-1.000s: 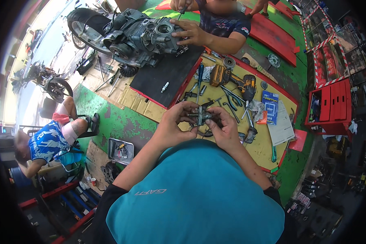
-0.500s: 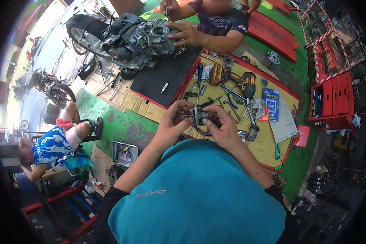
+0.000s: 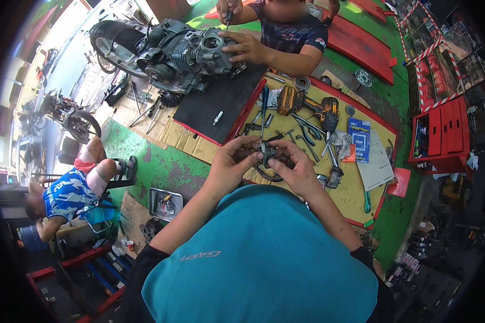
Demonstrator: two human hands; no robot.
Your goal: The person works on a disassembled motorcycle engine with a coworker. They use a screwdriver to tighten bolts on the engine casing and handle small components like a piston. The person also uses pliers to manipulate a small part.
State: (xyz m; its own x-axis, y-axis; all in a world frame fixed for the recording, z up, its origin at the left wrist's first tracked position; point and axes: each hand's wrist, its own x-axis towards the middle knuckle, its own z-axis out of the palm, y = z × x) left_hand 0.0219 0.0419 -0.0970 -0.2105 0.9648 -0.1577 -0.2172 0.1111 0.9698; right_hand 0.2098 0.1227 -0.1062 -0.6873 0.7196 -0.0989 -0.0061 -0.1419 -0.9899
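A small dark metal mechanical part [image 3: 266, 155] is held in front of my chest, its exact kind too small to make out. My left hand [image 3: 237, 159] pinches it from the left with thumb and fingers. From the right, my right hand [image 3: 295, 167] grips it the same way, fingers curled. A thin black curved piece [image 3: 268, 174] loops below the part; whether it is attached cannot be told. Just beyond my hands, a long screwdriver [image 3: 264, 102] and several loose sockets and wrenches lie on the yellow tabletop.
Across from me, a co-worker bends over a grey engine [image 3: 191, 51] with a screwdriver [image 3: 229, 17]. A cordless impact wrench [image 3: 330, 113], pliers [image 3: 307, 132] and a blue packet [image 3: 359, 141] lie on the right. A spark plug [image 3: 217, 117] rests on the black mat. A metal tray [image 3: 166, 204] stands lower left.
The metal part has turned slightly between my fingers, and my left fingers have shifted toward the right. The co-worker's screwdriver hand has moved a little to the right over the engine.
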